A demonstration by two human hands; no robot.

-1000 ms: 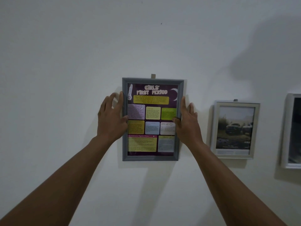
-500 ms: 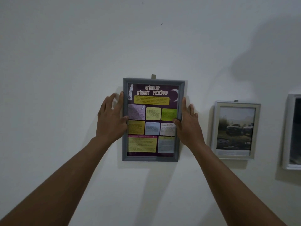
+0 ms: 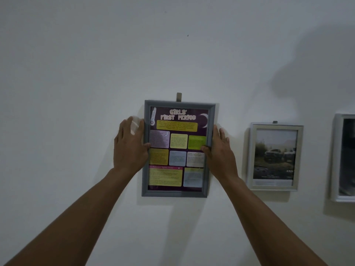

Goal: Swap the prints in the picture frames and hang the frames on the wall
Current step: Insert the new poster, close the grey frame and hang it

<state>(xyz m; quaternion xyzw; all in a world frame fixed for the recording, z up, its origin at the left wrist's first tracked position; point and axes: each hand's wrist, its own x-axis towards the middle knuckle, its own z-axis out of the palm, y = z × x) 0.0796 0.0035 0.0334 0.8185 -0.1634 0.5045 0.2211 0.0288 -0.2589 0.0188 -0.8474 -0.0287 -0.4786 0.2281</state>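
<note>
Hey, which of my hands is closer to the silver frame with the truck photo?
Right. The right hand grips the right edge of the grey frame, the side facing the silver frame; the left hand grips the far left edge.

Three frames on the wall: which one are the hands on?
The grey frame with the purple poster, leftmost of the three; left hand and right hand hold its sides. The silver frame and white frame hang untouched to its right.
</note>
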